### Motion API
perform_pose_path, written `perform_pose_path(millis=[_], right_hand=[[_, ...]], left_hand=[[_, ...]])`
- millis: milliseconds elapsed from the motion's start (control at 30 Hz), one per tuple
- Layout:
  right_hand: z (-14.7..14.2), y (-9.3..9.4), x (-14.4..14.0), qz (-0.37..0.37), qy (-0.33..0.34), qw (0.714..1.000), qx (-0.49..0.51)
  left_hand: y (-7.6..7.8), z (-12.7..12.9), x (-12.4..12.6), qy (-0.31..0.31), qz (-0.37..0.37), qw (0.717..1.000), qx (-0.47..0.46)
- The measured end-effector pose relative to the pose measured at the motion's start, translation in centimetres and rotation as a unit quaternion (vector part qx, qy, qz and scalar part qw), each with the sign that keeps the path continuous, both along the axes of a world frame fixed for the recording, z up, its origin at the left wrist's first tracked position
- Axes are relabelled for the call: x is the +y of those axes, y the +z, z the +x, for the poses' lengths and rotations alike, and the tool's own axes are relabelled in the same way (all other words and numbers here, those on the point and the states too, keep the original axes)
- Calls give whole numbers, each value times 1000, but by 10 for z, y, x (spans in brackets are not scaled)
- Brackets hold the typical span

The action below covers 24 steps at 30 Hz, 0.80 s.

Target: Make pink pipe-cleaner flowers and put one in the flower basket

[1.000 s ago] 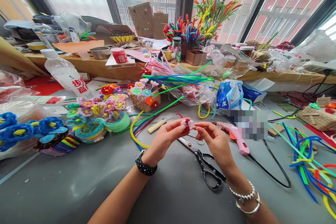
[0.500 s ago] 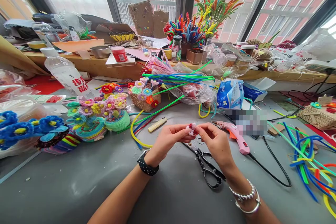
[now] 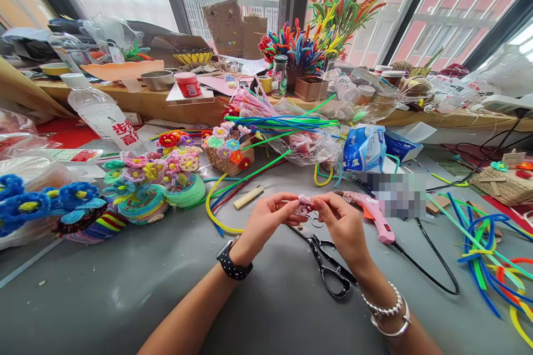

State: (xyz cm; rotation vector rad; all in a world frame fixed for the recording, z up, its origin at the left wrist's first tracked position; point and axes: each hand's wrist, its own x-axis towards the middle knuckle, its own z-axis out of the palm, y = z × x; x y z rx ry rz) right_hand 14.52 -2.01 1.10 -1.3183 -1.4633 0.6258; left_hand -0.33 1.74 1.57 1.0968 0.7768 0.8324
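A small fuzzy pink and dark red pipe-cleaner piece point(image 3: 305, 205) is pinched between my two hands above the grey table. My left hand point(image 3: 270, 216) grips its left side with thumb and fingers. My right hand point(image 3: 339, 224) holds its right side the same way; the fingertips partly cover it. Black-handled scissors point(image 3: 328, 266) lie under and just beside my right hand, their blades partly hidden. A pink glue gun point(image 3: 372, 213) rests to the right of that hand, its black cord trailing off. Left of my left hand lies a short pale stick-like piece point(image 3: 249, 197).
Pipe-cleaner flower pots point(image 3: 144, 202) and a flower basket point(image 3: 229, 158) stand at the left. A plastic bottle point(image 3: 104, 113) is behind them. Green and blue pipe cleaners point(image 3: 283, 122) lie across a plastic bag. A blue tissue pack point(image 3: 364, 148) sits beyond the glue gun. Loose pipe cleaners point(image 3: 485, 255) tangle at right.
The piece between my fingers has turned, showing more pink and less bright red and white. Both hands stay almost in place, and the view has shifted slightly.
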Motion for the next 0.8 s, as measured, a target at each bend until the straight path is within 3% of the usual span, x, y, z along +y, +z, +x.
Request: perform_pose_path(millis=[533, 800], right_hand=[[-2, 2, -1, 6, -5, 999, -48], [-7, 1, -3, 1, -29, 1000, -10]], left_hand=[[-7, 4, -6, 35, 131, 988, 73], [-7, 6, -7, 56, 139, 987, 65]])
